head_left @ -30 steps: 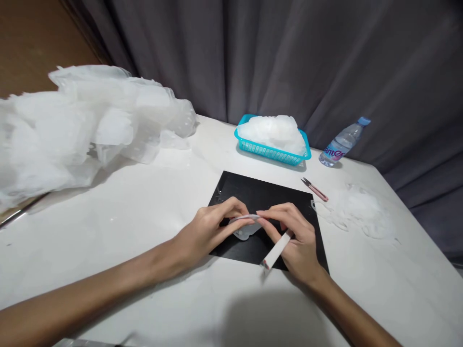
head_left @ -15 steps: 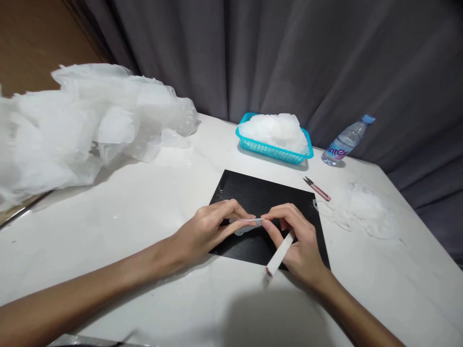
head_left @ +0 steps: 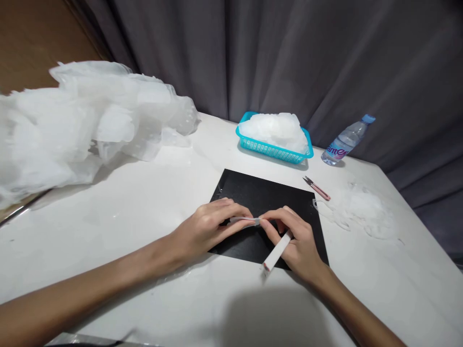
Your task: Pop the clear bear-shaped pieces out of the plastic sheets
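Stick (head_left: 277, 251), white & thin, pokes out of the R hand (head_left: 302, 243) over the near edge of the black mat (head_left: 267, 190). Same hand has a tight pinch on one end of a cloudy bit (head_left: 256, 221); L hand (head_left: 208, 221) pinches the other end, fingers close tog. The bit is just above the mat's middle. Looks v. light, thin & bendy, prob. a bit slippery; might tear if pulled hard, so best held by its edges w/ fingertips. R of the mat: a loose pile of see-thru scraps (head_left: 369, 212) & pink snips (head_left: 316, 188). Past the mat: blue basket (head_left: 267, 148), heaped w/ white stuff (head_left: 277, 129). Far R of mat: bottle (head_left: 340, 144) w/ clear drink, cap on. Far L of mat: big puffy heap (head_left: 72, 115), maybe bags; can't tell what's inside.
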Motion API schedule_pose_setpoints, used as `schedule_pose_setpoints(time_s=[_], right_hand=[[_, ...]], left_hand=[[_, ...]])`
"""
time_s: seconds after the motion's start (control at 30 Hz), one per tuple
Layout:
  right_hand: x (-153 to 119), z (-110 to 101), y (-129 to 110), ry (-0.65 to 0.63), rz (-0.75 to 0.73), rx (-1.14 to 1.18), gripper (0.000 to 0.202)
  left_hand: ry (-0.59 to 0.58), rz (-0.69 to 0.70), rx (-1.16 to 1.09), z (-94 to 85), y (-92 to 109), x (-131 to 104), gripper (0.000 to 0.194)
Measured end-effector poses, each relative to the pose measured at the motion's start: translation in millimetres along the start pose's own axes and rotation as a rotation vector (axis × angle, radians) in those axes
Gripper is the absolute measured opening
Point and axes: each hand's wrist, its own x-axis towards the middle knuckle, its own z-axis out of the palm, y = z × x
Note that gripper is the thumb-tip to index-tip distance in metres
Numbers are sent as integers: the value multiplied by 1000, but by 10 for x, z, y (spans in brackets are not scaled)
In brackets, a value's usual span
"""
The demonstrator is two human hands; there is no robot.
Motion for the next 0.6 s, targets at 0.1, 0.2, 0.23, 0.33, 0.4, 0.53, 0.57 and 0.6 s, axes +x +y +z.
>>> schedule_pose_setpoints(time_s=[0.1,0.2,0.23,0.33,0.4,0.53,0.57,0.6], right_hand=[[0,7,11,5,34,-13,6],[24,-52,99,26,64,-105,10],[41,-100,159,41,74,-178,13],[96,-337,434,117,136,-514,15],[117,-541,649,152,244,-748,18],[96,-869,972,124,445,-995,30],[84,-910,1019,114,463,-1007,31],[73,-934,1056,103,469,-1003,32]], left_hand=[[-46,-143,-87,-29,43,29,13],[-64,-437,-266,-28,50,86,22],[-59,-534,-355,-18,40,107,26],[-38,-748,-687,23,-7,153,30],[-16,-836,-899,44,-34,169,26],[0,-971,-1173,35,-39,199,34],[-1,-1004,-1216,22,-30,211,42],[2,-1034,-1253,8,-18,224,51]])
